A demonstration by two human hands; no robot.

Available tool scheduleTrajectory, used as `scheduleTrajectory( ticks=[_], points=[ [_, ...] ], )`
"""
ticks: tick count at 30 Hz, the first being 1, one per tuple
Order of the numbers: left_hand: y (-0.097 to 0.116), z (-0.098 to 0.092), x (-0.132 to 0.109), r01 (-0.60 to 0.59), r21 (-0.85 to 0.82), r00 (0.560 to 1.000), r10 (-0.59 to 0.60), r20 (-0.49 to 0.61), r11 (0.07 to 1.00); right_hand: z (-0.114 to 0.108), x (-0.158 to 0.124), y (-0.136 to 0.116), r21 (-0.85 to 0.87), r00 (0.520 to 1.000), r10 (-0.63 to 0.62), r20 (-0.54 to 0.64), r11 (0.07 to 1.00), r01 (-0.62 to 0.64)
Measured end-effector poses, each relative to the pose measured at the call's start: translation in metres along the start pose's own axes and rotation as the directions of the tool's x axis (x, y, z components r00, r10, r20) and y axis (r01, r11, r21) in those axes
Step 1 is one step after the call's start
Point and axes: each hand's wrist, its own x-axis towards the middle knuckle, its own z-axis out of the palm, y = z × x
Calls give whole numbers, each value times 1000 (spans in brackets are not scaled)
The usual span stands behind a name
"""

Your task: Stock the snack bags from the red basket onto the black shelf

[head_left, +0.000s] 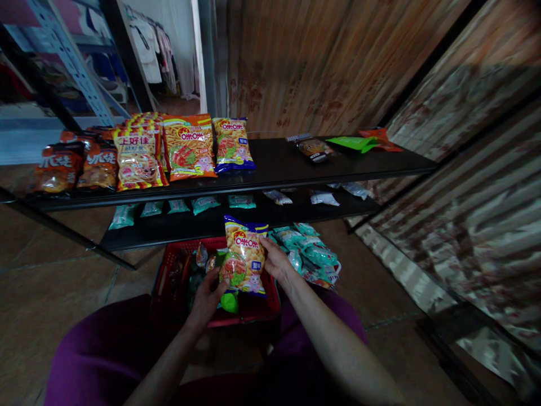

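Between my two hands is a snack bag [244, 256], yellow with blue ends, its printed front facing me. My left hand [208, 295] grips its lower left edge, and my right hand [275, 258] pinches the upper right edge. The bag is held above a red basket [258, 316] that contains several packets, among them a bright green one [229, 303]. A similar blue-ended snack bag [233, 144] stands on the upper shelf, beside an orange snack bag [190, 145].
A black shelf rack [270, 175] spans the front. Red-and-yellow bags [139, 158] and dark orange packets [57, 169] stand at its left; a green packet [353, 144] lies at right. Teal packets [205, 204] line the lower shelf. More teal packets [315, 254] are heaped right of the basket.
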Motion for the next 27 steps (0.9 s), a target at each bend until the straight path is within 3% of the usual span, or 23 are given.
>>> scheduleTrajectory(
  ticks=[7,13,21,27],
  points=[
    [-1,3,1,12,-29,997,-14,-71,1000,-1,0,2,-32,1000,-18,-10,999,18],
    [0,2,1,-3,1,999,3,-32,1000,2,-2,1,-20,1000,0,19,1000,0],
    [0,0,1,-17,60,997,22,-75,998,13,-11,-2,-90,995,52,81,995,-45],
    [7,0,0,-48,-23,994,46,-102,999,22,-29,-11,-154,969,60,241,988,-23]
  ],
)
